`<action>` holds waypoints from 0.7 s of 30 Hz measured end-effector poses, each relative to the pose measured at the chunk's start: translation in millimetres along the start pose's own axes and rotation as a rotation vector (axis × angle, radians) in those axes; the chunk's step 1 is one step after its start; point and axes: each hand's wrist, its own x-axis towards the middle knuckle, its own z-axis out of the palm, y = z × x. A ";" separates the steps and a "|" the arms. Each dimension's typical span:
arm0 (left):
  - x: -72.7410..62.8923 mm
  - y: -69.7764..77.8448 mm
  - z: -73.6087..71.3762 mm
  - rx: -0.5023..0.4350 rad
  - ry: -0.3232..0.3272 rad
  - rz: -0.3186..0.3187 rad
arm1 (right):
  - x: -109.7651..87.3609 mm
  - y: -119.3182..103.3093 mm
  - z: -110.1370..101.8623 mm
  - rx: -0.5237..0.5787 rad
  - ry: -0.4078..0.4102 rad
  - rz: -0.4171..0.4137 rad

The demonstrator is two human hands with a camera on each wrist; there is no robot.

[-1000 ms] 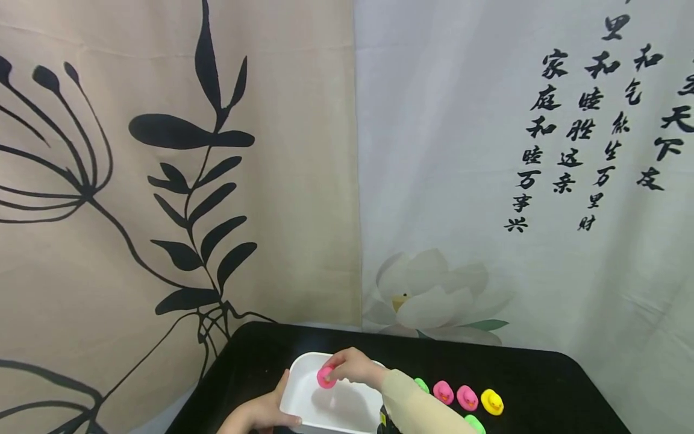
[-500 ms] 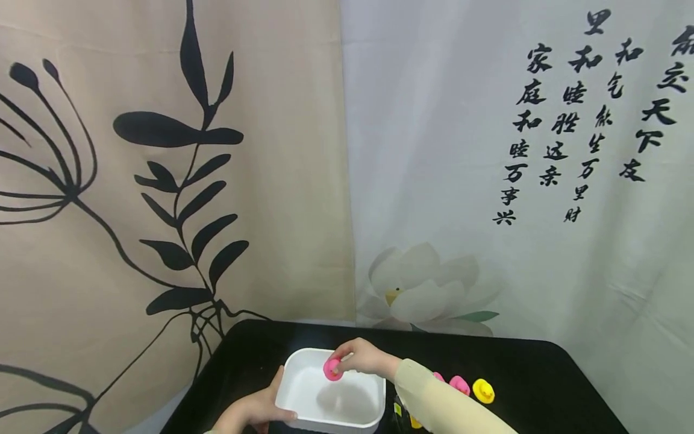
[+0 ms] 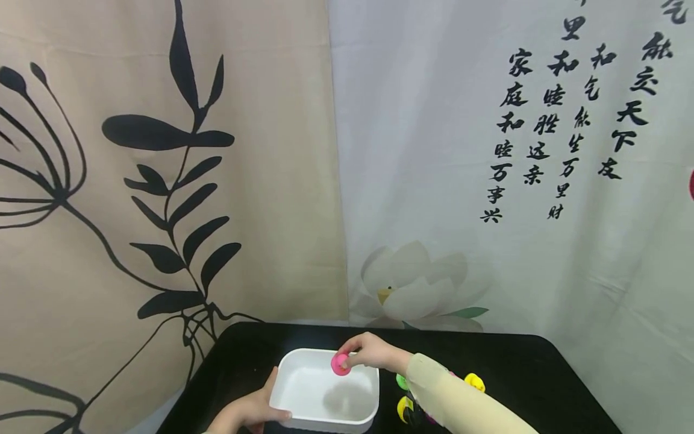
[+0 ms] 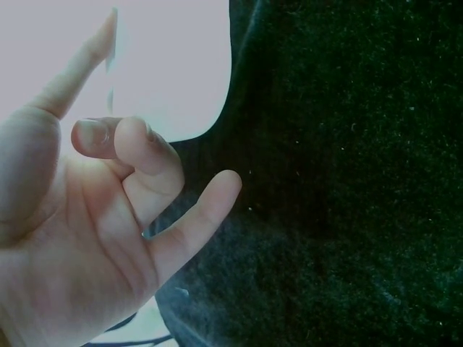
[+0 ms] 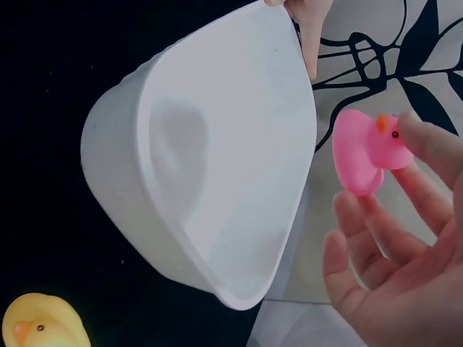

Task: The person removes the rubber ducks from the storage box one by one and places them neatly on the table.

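Note:
My right hand pinches a pink rubber duck over the white plastic tub. In the right wrist view the duck shows an orange beak and a dark eye, held at the fingertips of that hand. The tub is upright, its inside bare white with a soft shadow on the floor. At its left side, my left hand grips the wall. The left wrist view has this hand with the thumb along the tub and the little finger held out.
On the black-covered table, right of the tub, lie a green duck, a yellow duck and another yellow duck. My right sleeve hides part of that group. A printed curtain hangs behind the table.
The right hand has raised the pink duck and shifted it right relative to the tub, toward the far rim. The left hand keeps its place on the tub. The head view has turned slightly right.

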 end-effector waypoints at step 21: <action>1.4 -1.9 -2.3 -0.027 -0.011 -0.004 | -34.2 23.4 -24.1 0.023 0.007 0.006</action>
